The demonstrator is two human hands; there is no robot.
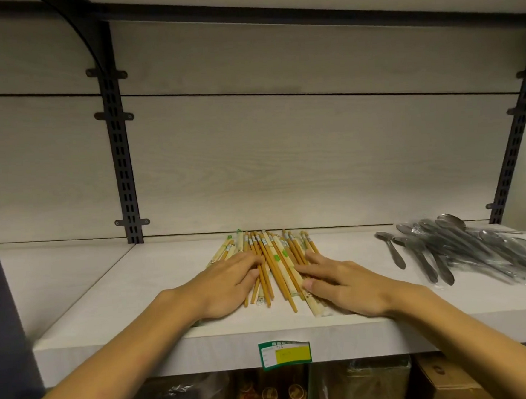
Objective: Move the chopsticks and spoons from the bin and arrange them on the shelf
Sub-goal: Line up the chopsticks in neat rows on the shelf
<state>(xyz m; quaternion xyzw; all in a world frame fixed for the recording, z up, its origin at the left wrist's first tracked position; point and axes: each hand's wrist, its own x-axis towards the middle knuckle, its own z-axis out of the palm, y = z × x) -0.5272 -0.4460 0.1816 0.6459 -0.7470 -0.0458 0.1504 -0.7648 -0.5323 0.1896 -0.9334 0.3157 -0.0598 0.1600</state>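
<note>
Nearest the lens: two bare forearms reaching up and forward over the front lip of the shelf (203, 343), just above a green-and-yellow price label (285, 353).

Left hand (227, 284) flat on the left half of the chopsticks (274, 262), fingers straight and pressing down, gripping nothing. Right hand (339, 282) likewise flat on the right half, fingers extended toward the middle of the pile, thumb tucked along the near ends — no pinch, no curl round any stick.

Chopsticks lying on the shelf board between and under both hands, about centred in the bay. Long axis running front to back: far ends close to the back panel, near ends short of the front lip. Not parallel, though — fanned, some crossing, far ends closer together than near ends; several in pale paper sleeves, others bare and orange-brown. Neither hand clearly nearer; pile shared evenly.

Spoons (464, 247) heaped well apart to the right, some seemingly in clear wrap, handles mostly slanting toward the front right.

Bin not in view.

Likely step: squaring the fan into one tidy bundle by drawing both palms inward across the sticks' long axis. Risk: loose sticks rolling off the front lip.
</note>
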